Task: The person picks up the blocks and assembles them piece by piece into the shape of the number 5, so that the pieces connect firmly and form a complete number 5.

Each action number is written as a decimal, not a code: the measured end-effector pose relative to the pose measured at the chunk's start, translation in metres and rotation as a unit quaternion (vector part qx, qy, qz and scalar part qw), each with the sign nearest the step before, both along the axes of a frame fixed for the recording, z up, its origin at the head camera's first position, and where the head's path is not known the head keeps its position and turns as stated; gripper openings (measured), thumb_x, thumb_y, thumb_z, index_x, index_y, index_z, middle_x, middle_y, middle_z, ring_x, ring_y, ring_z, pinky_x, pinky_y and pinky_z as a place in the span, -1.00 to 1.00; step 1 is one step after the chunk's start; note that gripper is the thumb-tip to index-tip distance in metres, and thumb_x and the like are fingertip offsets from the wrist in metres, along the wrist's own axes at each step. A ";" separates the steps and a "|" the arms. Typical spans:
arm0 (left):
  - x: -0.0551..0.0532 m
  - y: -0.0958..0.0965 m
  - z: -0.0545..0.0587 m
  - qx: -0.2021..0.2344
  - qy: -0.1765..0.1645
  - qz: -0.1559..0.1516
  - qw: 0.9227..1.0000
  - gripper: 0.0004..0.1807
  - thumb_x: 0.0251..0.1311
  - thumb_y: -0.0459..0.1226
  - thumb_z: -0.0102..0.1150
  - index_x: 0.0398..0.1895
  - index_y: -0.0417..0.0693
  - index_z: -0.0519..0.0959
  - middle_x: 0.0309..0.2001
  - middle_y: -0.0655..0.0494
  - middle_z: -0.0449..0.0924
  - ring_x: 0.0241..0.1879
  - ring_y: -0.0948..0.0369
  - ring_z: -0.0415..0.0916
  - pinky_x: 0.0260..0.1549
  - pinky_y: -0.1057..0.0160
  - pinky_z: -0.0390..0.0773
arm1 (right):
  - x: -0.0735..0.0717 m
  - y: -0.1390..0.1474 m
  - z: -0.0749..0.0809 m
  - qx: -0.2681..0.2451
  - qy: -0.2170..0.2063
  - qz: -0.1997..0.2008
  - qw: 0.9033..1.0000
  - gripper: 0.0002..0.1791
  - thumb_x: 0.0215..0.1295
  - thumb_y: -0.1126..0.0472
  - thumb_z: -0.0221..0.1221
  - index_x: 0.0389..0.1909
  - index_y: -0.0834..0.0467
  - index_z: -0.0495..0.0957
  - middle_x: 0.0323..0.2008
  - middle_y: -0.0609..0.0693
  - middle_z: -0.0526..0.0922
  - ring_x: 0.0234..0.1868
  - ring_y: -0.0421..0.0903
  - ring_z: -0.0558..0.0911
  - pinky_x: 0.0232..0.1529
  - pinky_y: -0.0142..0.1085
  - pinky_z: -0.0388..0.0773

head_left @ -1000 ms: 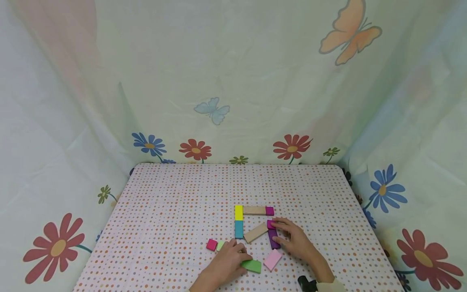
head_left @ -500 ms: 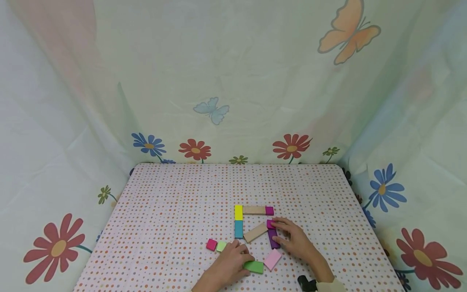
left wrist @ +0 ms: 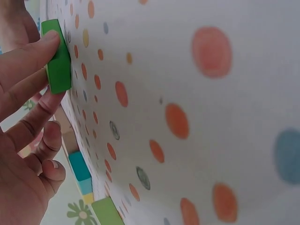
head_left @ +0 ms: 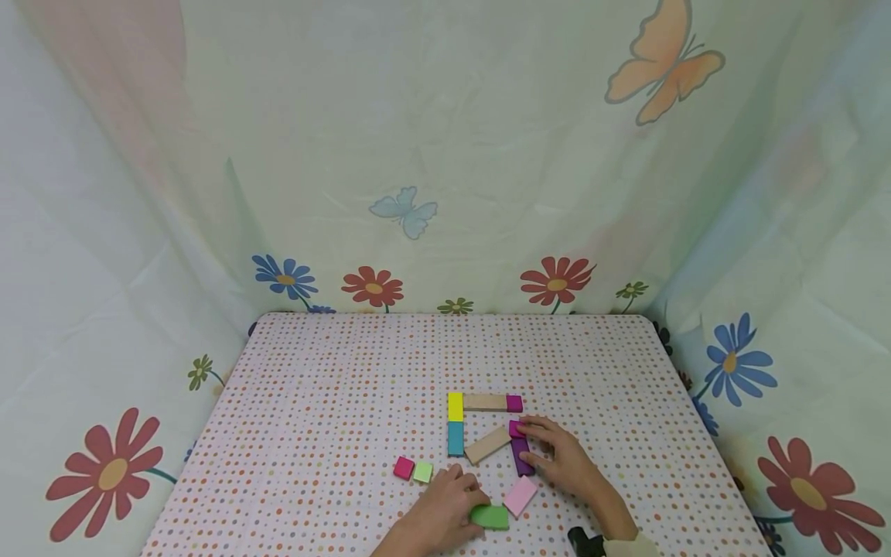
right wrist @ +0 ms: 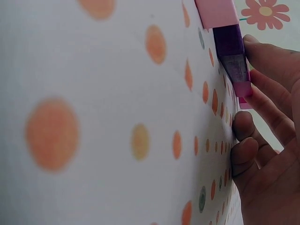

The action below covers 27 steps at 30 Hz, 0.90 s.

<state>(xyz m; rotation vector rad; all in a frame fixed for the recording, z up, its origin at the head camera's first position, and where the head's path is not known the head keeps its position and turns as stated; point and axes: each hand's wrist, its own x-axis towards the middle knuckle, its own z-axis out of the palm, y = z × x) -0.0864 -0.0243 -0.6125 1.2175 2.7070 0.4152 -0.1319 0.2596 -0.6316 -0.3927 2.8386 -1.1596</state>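
My left hand [head_left: 444, 507] pinches a green block [head_left: 493, 517] near the table's front; in the left wrist view the thumb lies on this green block [left wrist: 59, 63] with fingers behind it. A light pink block [head_left: 520, 496] lies just beyond its right end. My right hand [head_left: 560, 463] rests beside a purple block [head_left: 521, 458] and a magenta block [head_left: 514, 428], its thumb touching the purple one and a forefinger on the magenta one. The right wrist view shows the purple block [right wrist: 229, 40] against the pink block [right wrist: 217, 13]. A slanted plain wood block [head_left: 488, 445] meets the magenta block.
Farther back, a yellow block [head_left: 455, 407], a teal block [head_left: 455, 439], a plain wood block [head_left: 485, 402] and another magenta block [head_left: 514, 404] form a corner outline. A red-pink cube [head_left: 403, 468] and a light green cube [head_left: 422, 472] lie left on the dotted table [head_left: 313, 433].
My left hand has slid the green block right and slightly toward the front edge, closer to the pink block. The light green cube has come into full view. The right hand stays in place.
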 end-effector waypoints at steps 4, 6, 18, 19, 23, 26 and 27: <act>0.000 0.000 0.001 0.011 -0.010 -0.013 1.000 -0.61 0.20 0.08 0.49 0.09 0.32 0.73 -0.01 0.38 0.66 -0.04 0.41 0.38 -0.10 0.41 0.41 | 0.000 -0.001 0.001 -0.001 -0.006 -0.003 1.000 -0.46 0.31 0.16 0.45 0.32 0.03 0.65 0.42 0.03 0.57 0.43 0.20 0.55 0.05 -0.36 0.59; 0.001 0.000 0.001 0.014 -0.018 -0.017 1.000 -0.62 0.22 0.07 0.49 0.09 0.30 0.73 -0.02 0.38 0.65 -0.05 0.41 0.37 -0.08 0.40 0.43 | 0.001 -0.001 0.002 -0.003 -0.004 -0.004 1.000 -0.47 0.31 0.16 0.45 0.31 0.04 0.66 0.42 0.05 0.58 0.41 0.20 0.56 -0.01 -0.40 0.57; 0.001 0.000 0.000 0.012 -0.033 -0.012 0.999 -0.63 0.25 0.06 0.47 0.10 0.29 0.72 -0.03 0.40 0.63 -0.05 0.42 0.34 -0.07 0.41 0.42 | 0.002 0.000 0.005 -0.015 0.011 0.006 1.000 -0.48 0.33 0.14 0.45 0.30 0.06 0.66 0.40 0.06 0.59 0.31 0.15 0.60 -0.12 -0.41 0.53; 0.001 0.000 0.000 0.013 -0.030 -0.015 0.999 -0.63 0.26 0.07 0.46 0.10 0.29 0.72 -0.03 0.39 0.63 -0.05 0.42 0.34 -0.08 0.41 0.42 | 0.002 0.000 0.004 -0.016 0.011 0.006 1.000 -0.48 0.33 0.14 0.45 0.30 0.06 0.66 0.40 0.06 0.59 0.32 0.15 0.60 -0.12 -0.40 0.52; 0.001 -0.001 0.000 0.015 -0.022 -0.011 1.000 -0.60 0.26 0.12 0.44 0.11 0.30 0.72 -0.03 0.40 0.62 -0.05 0.43 0.34 -0.11 0.44 0.39 | 0.001 0.000 0.004 -0.017 0.009 0.004 1.000 -0.48 0.31 0.15 0.45 0.30 0.06 0.67 0.40 0.06 0.59 0.29 0.10 0.60 -0.13 -0.41 0.52; 0.002 -0.002 0.003 0.026 -0.005 -0.008 1.000 -0.58 0.28 0.16 0.40 0.12 0.30 0.71 0.01 0.38 0.62 -0.03 0.41 0.36 -0.10 0.45 0.40 | 0.001 -0.001 0.003 -0.009 0.003 0.000 1.000 -0.47 0.30 0.15 0.46 0.30 0.06 0.66 0.40 0.06 0.59 0.29 0.07 0.60 -0.11 -0.42 0.53; 0.002 -0.003 0.005 0.028 -0.001 -0.003 1.000 -0.58 0.29 0.17 0.39 0.13 0.30 0.71 0.03 0.37 0.62 -0.02 0.40 0.37 -0.09 0.44 0.41 | 0.001 -0.001 0.003 -0.008 0.003 0.000 1.000 -0.47 0.30 0.15 0.46 0.30 0.06 0.66 0.41 0.06 0.58 0.28 0.06 0.60 -0.11 -0.42 0.53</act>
